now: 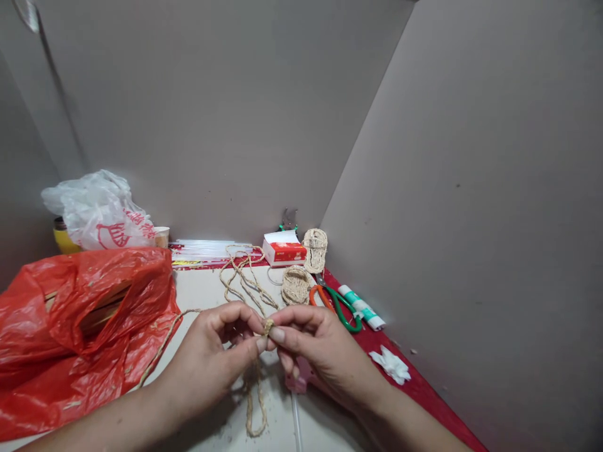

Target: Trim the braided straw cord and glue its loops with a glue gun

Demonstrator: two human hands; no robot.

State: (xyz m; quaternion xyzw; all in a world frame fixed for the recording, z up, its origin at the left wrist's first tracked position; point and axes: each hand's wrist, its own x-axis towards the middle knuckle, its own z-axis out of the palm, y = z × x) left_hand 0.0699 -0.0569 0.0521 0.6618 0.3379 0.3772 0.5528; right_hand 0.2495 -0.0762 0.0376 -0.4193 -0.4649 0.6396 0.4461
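My left hand (214,358) and my right hand (313,348) meet over the table, both pinching a small coiled knot of tan straw rope (267,326) between thumbs and fingertips. The rope (245,282) trails away from the hands in loops toward the back of the table, and another loop (257,408) hangs below the hands. A strand also runs off to the left past my left wrist.
A red plastic bag (70,326) fills the left side; a white bag (98,216) sits behind it. Two small woven straw pieces (296,285), a red-and-white box (284,249), green and orange scissors (342,307), a green-white tube (362,307) and crumpled white paper (391,365) lie at right. Grey partition walls enclose the table.
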